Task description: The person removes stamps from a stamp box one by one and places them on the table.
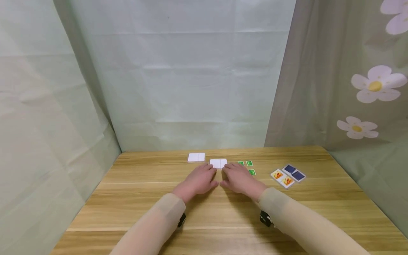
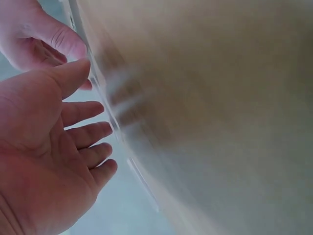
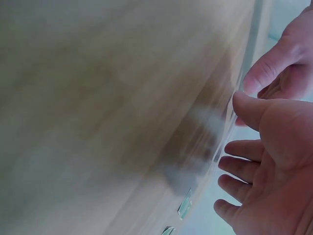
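A white card (image 1: pixel 218 163) with a line down its middle lies flat on the table near the back, between my two hands. My left hand (image 1: pixel 201 179) has its fingertips right at the card's near left corner. At the near right corner are the fingertips of my right hand (image 1: pixel 239 178). Both palms face down and the thumbs come close together. In the left wrist view the fingers (image 2: pixel 90 134) are loosely extended and spread, low over the wood. The right wrist view shows relaxed fingers (image 3: pixel 239 169) too, with nothing gripped.
Another white card (image 1: pixel 196 157) lies to the back left. Small green cards (image 1: pixel 249 163) lie beyond my right hand, one partly hidden by it. Farther right are a fruit-pictured card (image 1: pixel 282 178) and a dark blue card (image 1: pixel 294 173) side by side. Curtains (image 1: pixel 191 88) hang behind the wooden table (image 1: pixel 216 226).
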A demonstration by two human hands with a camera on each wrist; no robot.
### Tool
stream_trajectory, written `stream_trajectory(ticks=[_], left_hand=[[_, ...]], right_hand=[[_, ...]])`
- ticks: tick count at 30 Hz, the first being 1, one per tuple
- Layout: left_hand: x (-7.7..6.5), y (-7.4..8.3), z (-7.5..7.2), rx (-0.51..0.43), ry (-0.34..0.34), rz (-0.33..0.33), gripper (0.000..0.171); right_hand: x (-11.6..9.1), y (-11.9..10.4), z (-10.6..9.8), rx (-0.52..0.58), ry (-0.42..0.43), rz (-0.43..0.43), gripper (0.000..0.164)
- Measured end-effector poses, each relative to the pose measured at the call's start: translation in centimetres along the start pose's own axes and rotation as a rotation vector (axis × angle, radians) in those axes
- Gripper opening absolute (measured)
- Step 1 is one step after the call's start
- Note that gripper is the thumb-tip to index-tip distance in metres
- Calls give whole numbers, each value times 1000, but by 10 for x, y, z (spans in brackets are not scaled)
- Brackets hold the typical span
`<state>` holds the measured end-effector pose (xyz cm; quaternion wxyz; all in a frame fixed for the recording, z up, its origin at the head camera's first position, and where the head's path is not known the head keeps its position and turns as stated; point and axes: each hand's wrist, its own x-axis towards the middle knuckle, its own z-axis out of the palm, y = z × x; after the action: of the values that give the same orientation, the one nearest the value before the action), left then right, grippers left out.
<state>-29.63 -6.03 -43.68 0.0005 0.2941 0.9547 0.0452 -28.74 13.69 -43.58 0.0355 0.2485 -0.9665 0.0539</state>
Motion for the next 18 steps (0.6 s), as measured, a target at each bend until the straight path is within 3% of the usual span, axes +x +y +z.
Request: stream_trajectory(ticks=[10, 18], left_hand=[[21, -3, 2, 90, -2, -51, 47], [32, -7, 5, 84, -7, -68, 49]], right_hand=[[21, 8, 6, 16, 0, 35, 49], [31, 12, 4, 31, -8, 72, 49]])
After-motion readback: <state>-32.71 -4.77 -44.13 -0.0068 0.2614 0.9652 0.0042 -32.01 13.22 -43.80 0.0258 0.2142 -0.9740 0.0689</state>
